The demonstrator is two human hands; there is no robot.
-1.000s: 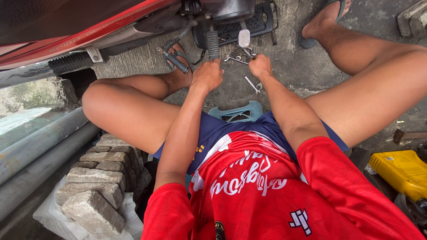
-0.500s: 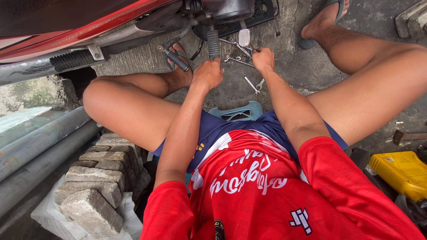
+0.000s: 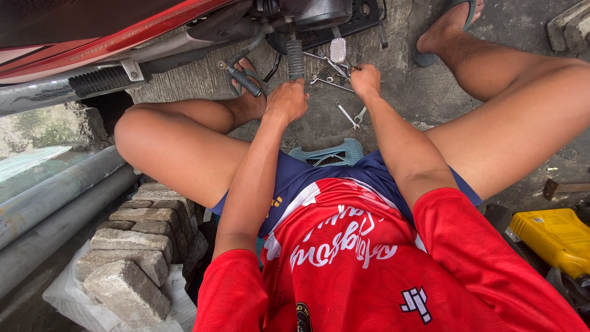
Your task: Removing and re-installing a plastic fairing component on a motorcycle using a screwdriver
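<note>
Down on the concrete floor [image 3: 399, 92], far centre, a person sits with legs spread under a red motorcycle [image 3: 92, 43]. Left hand [image 3: 287, 100] is curled loosely just below the black ribbed footpeg [image 3: 295, 58], fingertips at its near end; whether it actually grips the peg, cannot tell. Right hand [image 3: 365, 80] is closed in a fist among the loose wrenches [image 3: 329, 71] lying on the floor under the engine; it seems to pinch something small, but what it holds is hidden by the fingers. A small combination wrench [image 3: 346, 115] lies just near of the right hand, between the two forearms, not touched. A silver pedal pad [image 3: 338, 50] sits just far of the right hand.

Containers: a yellow plastic jug [image 3: 553, 240] lies at near right, closed, contents not visible. A teal plastic stool [image 3: 329, 154] shows under the person, between the thighs.

Near left, stacked grey paving bricks [image 3: 132, 246] rest on a white sack [image 3: 67, 295], beside grey metal pipes [image 3: 55, 197]. A flip-flop [image 3: 430, 55] is on the far right foot.
</note>
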